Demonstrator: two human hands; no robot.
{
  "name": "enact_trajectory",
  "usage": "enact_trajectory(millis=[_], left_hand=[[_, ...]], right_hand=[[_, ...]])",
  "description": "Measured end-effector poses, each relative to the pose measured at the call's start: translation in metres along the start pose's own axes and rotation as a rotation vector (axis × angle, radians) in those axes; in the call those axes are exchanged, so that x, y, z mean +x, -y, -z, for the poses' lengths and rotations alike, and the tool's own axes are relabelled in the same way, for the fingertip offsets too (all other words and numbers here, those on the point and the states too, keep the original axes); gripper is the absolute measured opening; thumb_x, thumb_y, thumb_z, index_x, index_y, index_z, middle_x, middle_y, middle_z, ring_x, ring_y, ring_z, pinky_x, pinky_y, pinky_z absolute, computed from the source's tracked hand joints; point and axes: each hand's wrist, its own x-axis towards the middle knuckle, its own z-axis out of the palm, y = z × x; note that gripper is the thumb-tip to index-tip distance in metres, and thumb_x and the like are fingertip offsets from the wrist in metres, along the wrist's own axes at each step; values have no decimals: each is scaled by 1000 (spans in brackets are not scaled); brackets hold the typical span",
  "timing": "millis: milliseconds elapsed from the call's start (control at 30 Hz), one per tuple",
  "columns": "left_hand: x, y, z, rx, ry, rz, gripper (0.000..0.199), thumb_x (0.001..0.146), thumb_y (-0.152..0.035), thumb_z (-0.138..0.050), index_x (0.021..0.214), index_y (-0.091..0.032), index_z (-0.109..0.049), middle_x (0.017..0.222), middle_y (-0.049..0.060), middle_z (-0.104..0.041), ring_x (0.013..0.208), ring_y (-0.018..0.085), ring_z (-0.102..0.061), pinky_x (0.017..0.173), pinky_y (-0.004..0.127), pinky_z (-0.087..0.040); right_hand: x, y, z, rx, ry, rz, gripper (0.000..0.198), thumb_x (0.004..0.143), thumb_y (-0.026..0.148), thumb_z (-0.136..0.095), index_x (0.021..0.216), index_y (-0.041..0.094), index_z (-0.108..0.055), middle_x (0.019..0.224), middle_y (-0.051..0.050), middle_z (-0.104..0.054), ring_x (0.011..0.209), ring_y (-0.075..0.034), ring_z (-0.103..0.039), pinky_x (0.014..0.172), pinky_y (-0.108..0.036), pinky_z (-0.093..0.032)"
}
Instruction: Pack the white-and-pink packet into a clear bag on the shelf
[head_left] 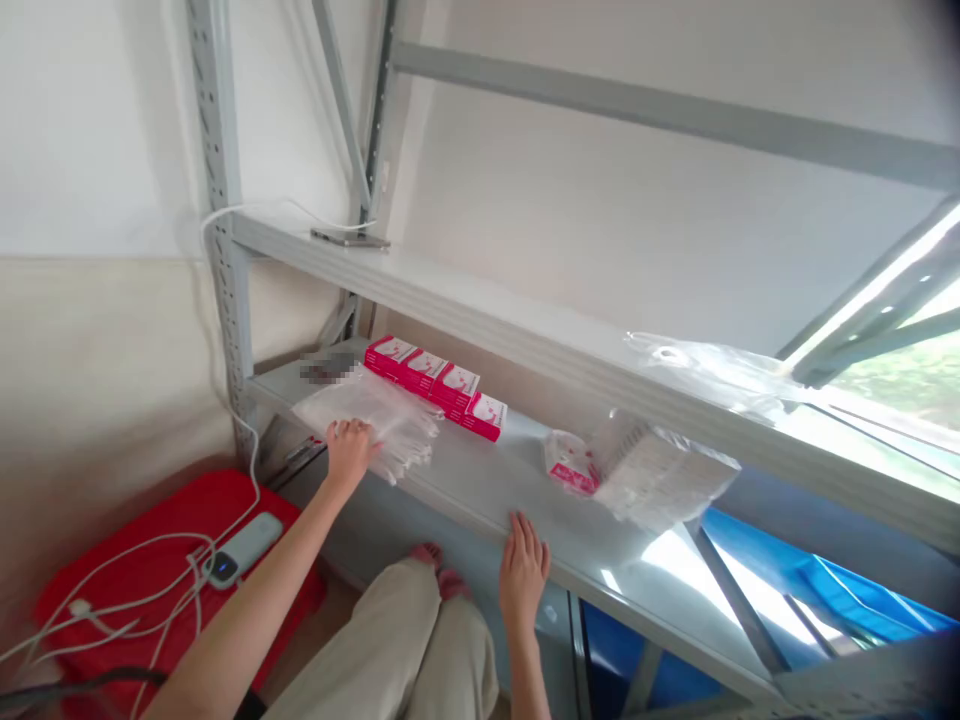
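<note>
My left hand [349,458] is at the front edge of a stack of clear plastic bags [394,405] on the lower shelf. Its fingers are bent over the top bag and look closed on it; the fingertips show only in part. Behind the stack runs a row of pink-and-white boxes [459,385], partly piled on each other. My right hand [525,568] rests flat on the shelf's front edge with fingers stretched out, holding nothing. Further right, a pink-and-white box in clear plastic [571,463] touches a clear plastic package [660,475].
The grey lower shelf [517,480] lies under an upper shelf [480,300] bearing a flat phone-like device [349,239] and crumpled clear plastic [712,368]. A perforated upright [217,200] stands left. White cables and a power bank [244,550] lie on a red stool-like surface [150,520].
</note>
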Motion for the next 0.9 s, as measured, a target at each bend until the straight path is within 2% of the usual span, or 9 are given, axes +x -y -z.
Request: enact_trajectory(millis=[133,367,533,667,733,800,900], left_hand=[[8,2,2,-52,41,-26,20,85,-22,-54,86,-16,-73,93,13,-68,94,30,-57,98,46,-29],[25,9,7,-139,58,78,24,86,-31,-53,82,-19,-74,89,12,-72,89,29,-61,91,44,-33],[42,5,29,-185,8,134,25,87,-34,-53,88,-19,-73,87,11,-73,87,29,-63,86,41,-36],[56,-18,62,-293,-29,44,19,87,-31,-56,86,-20,-71,89,7,-73,89,27,-62,87,40,-37],[57,-38,78,-379,-23,-51,17,87,-31,-57,86,-20,-69,89,5,-73,90,26,-62,89,39,-37],[53,-60,93,-472,-5,-160,16,87,-31,-57,85,-20,-69,89,3,-72,89,24,-61,90,38,-37],[43,-95,113,-605,44,-330,16,87,-32,-57,81,-21,-67,87,1,-71,87,20,-61,94,38,-35]], right_hand=[[1,0,-1,9,-2,-25,53,96,34,-18,130,17,-55,131,-11,-57,124,-22,-47,107,-45,-24],[-4,6,-1,12,-26,-37,51,97,37,-20,132,18,-53,132,-12,-56,126,-23,-45,108,-48,-21],[-3,10,2,82,-45,-108,52,96,43,-22,125,19,-58,128,-10,-59,122,-23,-48,108,-47,-21],[16,27,13,238,-120,-336,52,94,49,-25,108,21,-66,111,-10,-67,107,-26,-56,100,-47,-30],[34,48,26,369,-197,-382,52,93,50,-28,112,17,-63,109,-13,-67,101,-26,-58,94,-43,-35],[55,78,47,452,-278,-305,52,91,50,-34,121,13,-56,118,-16,-61,108,-27,-55,93,-40,-37],[85,125,85,342,-315,-119,52,87,46,-46,128,16,-50,132,-14,-51,122,-28,-44,102,-43,-28]])
